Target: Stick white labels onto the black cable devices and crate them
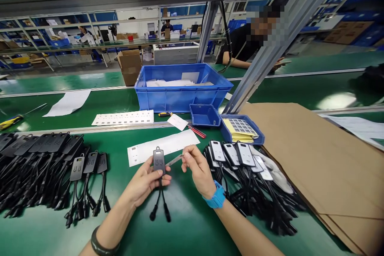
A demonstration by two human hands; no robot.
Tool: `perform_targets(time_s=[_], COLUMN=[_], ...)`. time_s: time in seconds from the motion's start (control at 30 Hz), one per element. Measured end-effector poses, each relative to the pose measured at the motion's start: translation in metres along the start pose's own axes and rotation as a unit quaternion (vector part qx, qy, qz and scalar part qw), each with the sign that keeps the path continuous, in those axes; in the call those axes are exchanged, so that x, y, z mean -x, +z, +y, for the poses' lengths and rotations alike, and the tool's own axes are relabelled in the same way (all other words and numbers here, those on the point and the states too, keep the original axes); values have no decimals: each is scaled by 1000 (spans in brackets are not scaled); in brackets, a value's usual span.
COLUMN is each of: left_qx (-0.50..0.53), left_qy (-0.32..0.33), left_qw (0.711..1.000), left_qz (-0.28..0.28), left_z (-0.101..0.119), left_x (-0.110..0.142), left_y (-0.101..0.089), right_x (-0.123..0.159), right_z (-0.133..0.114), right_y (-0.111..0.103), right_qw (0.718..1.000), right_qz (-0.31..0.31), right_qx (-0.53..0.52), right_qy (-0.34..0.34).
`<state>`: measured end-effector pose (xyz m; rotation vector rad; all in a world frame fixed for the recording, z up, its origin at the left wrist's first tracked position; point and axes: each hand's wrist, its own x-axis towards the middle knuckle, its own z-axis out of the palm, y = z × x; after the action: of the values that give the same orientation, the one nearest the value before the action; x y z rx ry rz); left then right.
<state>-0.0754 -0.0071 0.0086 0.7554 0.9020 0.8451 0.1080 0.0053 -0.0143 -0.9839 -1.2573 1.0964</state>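
My left hand (144,182) is closed round a small black controller box (159,160), held upright with its two plugged cables hanging down. Between the thumb and fingers of my right hand (196,166) is one end of a narrow sticker label (175,161); its other end comes close to the box's right side, and I cannot tell whether it touches. Behind them lies a white label sheet (163,147) with few marks on it. On the right are several controllers with white labels (216,151) on their faces; on the left is a pile of unlabelled black controllers (45,148).
A big blue bin (180,98) holds white papers. Before it stand a small blue tray (204,115) and another tray with yellow-backed labels (241,128). Screwdrivers (196,131) lie nearby. Brown cardboard (315,160) covers the right side. A slanted metal post (270,54) rises there; a co-worker (240,46) sits behind.
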Motion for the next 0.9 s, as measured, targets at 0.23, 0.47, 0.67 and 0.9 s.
perform_targets(time_s=[0.23,0.47,0.67,0.9], left_qx=[-36,-8,8,0], left_qy=[-9,-36,-47,-44], left_qw=[998,995,993,993], left_qz=[-56,-93,-105,-110], left_z=[-16,-19,-19,-22], left_x=[3,3,4,4], left_y=[8,10,10,10], right_x=[-3,1,3,3], right_z=[-11,-7,-6,-11], right_y=[-4,-1,1,2], right_qw=[999,995,995,995], right_qz=[-25,-32,-31,-22], right_qx=[-2,85,88,91], right_qy=[37,29,35,47])
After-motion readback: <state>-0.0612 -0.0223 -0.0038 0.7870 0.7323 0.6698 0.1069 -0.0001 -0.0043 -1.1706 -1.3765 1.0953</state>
